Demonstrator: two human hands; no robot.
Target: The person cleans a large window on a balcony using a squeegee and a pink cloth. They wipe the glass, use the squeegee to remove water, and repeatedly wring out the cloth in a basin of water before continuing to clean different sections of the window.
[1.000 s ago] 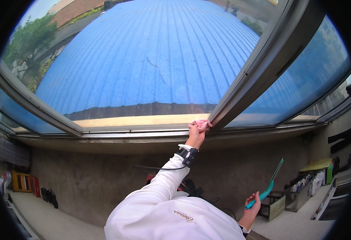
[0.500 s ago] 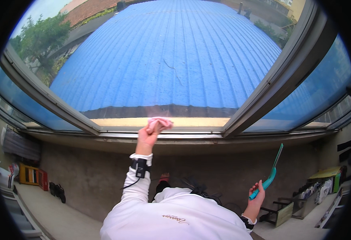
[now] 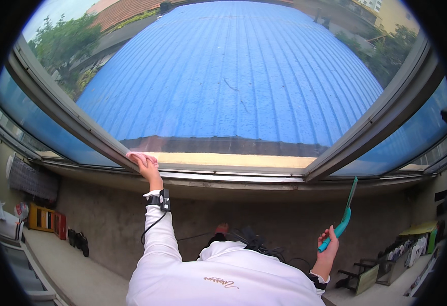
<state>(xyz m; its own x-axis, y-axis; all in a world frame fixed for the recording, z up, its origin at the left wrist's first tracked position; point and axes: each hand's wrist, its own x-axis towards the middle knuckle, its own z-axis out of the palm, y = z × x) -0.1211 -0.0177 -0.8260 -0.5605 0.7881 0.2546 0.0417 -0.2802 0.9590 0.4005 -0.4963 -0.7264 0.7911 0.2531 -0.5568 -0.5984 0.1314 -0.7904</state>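
Bunched in my left hand point(image 3: 150, 173) is a pink cloth point(image 3: 143, 157), pressed against the lower left corner of the window pane, where the glass meets the slanting grey frame point(image 3: 75, 111). A faint reflection of the hand shows in the glass above it. At the right, my right hand point(image 3: 328, 244) grips the teal handle of a squeegee point(image 3: 343, 224). Its thin blade points up toward the window ledge and is held away from the glass. Both forearms are in white sleeves with black straps at the wrists.
Beyond the glass lies a blue corrugated roof point(image 3: 228, 76). A metal sill point(image 3: 233, 177) runs below the pane. Black cables point(image 3: 256, 245) lie near my foot. Dark shoes point(image 3: 79, 241) and a yellow crate point(image 3: 41, 218) stand at left, a small wooden stool point(image 3: 367, 279) at right.
My left hand has slid the pink cloth leftward along the pane's lower edge to the corner at the frame. The right hand with the squeegee has hardly moved. The view has shifted slightly.
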